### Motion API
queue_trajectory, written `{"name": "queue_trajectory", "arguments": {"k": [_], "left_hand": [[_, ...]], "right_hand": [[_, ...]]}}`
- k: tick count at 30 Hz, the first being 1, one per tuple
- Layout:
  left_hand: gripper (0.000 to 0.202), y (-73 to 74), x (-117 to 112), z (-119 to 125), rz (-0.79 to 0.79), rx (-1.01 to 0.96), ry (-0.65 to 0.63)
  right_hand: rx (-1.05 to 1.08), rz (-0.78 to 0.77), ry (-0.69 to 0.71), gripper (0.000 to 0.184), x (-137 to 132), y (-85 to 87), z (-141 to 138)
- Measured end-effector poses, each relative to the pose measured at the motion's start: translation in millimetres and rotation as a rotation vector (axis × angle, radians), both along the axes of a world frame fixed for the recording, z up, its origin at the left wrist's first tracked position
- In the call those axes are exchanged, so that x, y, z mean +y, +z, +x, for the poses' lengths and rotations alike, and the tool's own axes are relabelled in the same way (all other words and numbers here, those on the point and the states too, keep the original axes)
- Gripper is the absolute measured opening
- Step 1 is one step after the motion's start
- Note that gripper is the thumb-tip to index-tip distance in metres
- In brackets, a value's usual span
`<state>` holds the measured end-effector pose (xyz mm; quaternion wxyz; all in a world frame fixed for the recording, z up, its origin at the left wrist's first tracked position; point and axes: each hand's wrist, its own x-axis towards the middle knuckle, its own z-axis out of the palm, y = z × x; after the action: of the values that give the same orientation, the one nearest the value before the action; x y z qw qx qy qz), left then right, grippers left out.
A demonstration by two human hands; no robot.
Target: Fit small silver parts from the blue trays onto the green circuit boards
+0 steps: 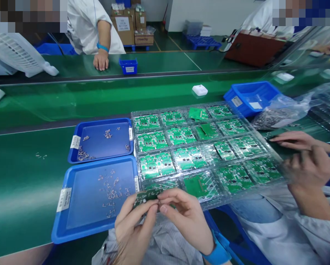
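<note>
My left hand (133,230) and my right hand (185,217) meet low in the head view, both pinching one small green circuit board (146,197) just above my lap. The fingers of both hands are closed on the board's edges. Right behind it lies a clear plastic tray (209,147) holding several green circuit boards in pockets. Two blue trays, one nearer (95,198) and one farther (102,140), sit to the left with several small metal parts scattered in them.
A co-worker's hands (305,158) rest at the clear tray's right edge. A blue bin (250,96) and a plastic bag of parts (275,114) lie at the right. Across the green conveyor, another person's hand (100,60) rests by a small blue bin (128,66).
</note>
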<state>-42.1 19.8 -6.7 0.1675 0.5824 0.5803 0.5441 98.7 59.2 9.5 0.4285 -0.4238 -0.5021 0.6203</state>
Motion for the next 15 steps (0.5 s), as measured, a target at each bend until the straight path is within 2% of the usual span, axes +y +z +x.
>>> {"name": "queue_trajectory", "arguments": {"k": [4, 7, 11, 15], "left_hand": [[0.019, -1.6, -2.5, 0.1, -0.018, -0.025, 0.006], [0.018, -2.1, -2.3, 1.3, -0.017, 0.002, 0.019], [0.016, -0.4, -0.6, 1.5, 0.016, 0.031, 0.041], [0.016, -1.4, -0.1, 1.2, 0.002, 0.042, 0.034]], "right_hand": [[-0.209, 0.345, -0.065, 0.018, 1.1, 5.1, 1.7], [-0.289, 0.46, -0.105, 0.015, 0.2, 8.0, 1.1], [-0.289, 0.427, -0.152, 0.011, -1.6, 7.4, -1.1], [-0.237, 0.319, -0.097, 0.01, -2.0, 4.6, -2.0]]}}
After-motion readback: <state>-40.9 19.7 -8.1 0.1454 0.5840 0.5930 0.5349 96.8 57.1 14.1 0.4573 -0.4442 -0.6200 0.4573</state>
